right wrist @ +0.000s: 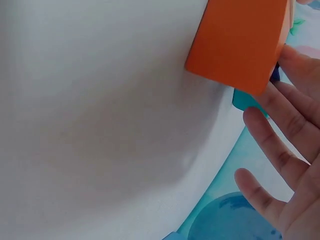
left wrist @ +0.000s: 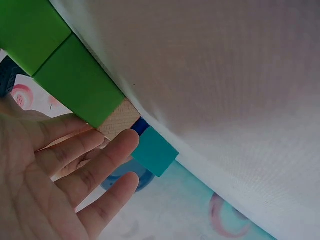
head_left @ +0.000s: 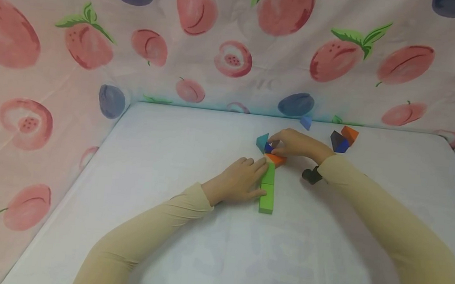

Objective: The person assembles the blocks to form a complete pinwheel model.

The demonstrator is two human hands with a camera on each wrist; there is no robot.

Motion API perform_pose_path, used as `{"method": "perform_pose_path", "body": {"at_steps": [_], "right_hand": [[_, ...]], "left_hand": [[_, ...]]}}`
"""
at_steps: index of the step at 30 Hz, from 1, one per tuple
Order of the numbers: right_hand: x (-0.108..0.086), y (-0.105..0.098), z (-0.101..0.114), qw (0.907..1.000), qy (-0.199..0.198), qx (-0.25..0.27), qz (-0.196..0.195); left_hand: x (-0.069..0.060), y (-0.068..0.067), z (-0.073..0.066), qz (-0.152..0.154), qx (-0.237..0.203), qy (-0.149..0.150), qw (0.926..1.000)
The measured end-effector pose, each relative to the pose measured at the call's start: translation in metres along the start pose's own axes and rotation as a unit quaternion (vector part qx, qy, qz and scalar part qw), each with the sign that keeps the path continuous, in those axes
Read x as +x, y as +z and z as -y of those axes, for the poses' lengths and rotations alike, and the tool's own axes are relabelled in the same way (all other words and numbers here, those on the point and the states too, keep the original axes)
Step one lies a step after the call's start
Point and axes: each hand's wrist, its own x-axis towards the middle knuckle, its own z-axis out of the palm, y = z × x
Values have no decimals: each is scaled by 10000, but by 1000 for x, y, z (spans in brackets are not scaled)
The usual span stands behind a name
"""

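Observation:
Two green blocks [head_left: 266,199] lie end to end on the white table. My left hand [head_left: 238,179] rests along their left side, fingers fairly straight, thumb touching the nearer block. Beyond them sits an orange wedge-shaped block [head_left: 278,160], its orange face [right wrist: 237,45] large in the right wrist view. A bare-wood face [left wrist: 120,120] shows past the green in the left wrist view. My right hand [head_left: 299,144] pinches a small dark blue block [head_left: 268,148] between thumb and forefinger, mostly hidden by the fingers. Touching or close beside it is a teal block [left wrist: 156,151].
At the back right, a dark block [head_left: 337,141], a blue block [head_left: 342,146] and an orange block [head_left: 349,135] sit together. A light blue triangular block [head_left: 305,122] stands near the table's [head_left: 177,146] back edge. Fruit-patterned cloth [head_left: 267,68] hangs behind.

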Motion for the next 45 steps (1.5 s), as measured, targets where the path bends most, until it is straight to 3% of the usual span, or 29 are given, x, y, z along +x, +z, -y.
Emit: {"method": "perform_pose_path", "body": {"at_steps": [26, 45], "right_hand": [[-7, -3, 1, 9988, -338, 335, -87], [-5, -5, 6, 9985, -418, 307, 178]], "left_hand": [[0, -2, -1, 92, -45, -70, 9999], [0, -2, 0, 85, -51, 4, 10000]]}}
